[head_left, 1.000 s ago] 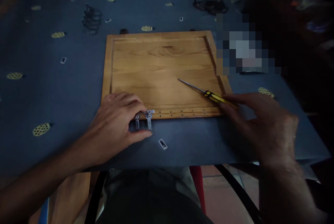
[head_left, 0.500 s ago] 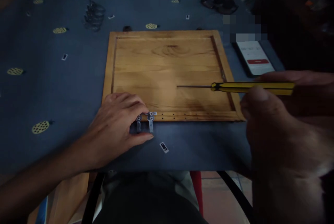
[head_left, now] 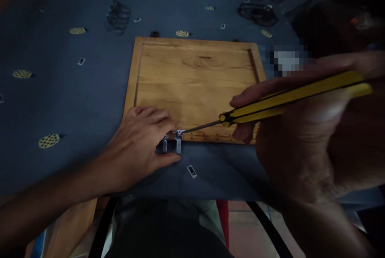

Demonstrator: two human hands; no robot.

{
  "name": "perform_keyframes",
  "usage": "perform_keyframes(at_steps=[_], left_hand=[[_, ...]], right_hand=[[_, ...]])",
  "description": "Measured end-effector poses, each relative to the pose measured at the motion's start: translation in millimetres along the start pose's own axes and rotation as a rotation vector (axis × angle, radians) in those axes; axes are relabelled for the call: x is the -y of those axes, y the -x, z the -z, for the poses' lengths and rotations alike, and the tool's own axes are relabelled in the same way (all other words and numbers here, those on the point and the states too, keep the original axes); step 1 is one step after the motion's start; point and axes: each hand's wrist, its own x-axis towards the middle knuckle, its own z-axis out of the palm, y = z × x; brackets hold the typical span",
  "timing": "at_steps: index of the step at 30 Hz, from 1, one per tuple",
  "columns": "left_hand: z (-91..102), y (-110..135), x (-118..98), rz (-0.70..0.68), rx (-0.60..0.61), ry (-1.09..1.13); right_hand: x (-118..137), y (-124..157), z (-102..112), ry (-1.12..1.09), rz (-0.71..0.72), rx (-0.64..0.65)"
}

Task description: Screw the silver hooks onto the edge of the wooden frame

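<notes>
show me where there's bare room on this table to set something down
Free: the blue cloth left of the wooden panel, beyond the left forearm; also the panel's middle. Crowded: the panel's near edge, where left grip, metal pieces and screwdriver cluster.

Dim, bluish light hangs over the tablecloth, leaving the wooden board the warmest patch in view. Small glints mark the metal pieces at the left hand. A pale highlight falls on the right hand, its outline softened by blur around the dully lit yellow screwdriver. Soft shadow darkens the tablecloth below the board's right end. Blackness swallows the upper right corner, wide-angle stretch lengthens the forearms, and coarse pixel blocks mask one spot.
</notes>
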Motion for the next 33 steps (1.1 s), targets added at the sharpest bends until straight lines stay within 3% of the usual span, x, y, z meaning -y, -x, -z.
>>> perform_keyframes(at_steps=[4,11,19,25,33], left_hand=[[1.8,-0.7,-2.3,0.024,0.033,-0.01],[2.1,-1.7,-3.9,0.02,0.027,-0.017],[3.9,-1.5,-4.3,0.052,0.058,-0.023],[2.4,-1.5,-3.7,0.04,0.058,-0.034],[1.1,-1.5,-2.4,0.029,0.042,-0.043]], right_hand=[[1.2,0.2,-9.7,0.008,0.021,0.123],[-3.1,-0.6,-7.8,0.056,0.105,0.164],[-0.7,-3.5,-9.8,0.108,0.209,0.167],[0.3,-7.2,-7.3,0.156,0.175,0.187],[-11.6,-5.6,-9.1,0.051,0.216,0.143]])
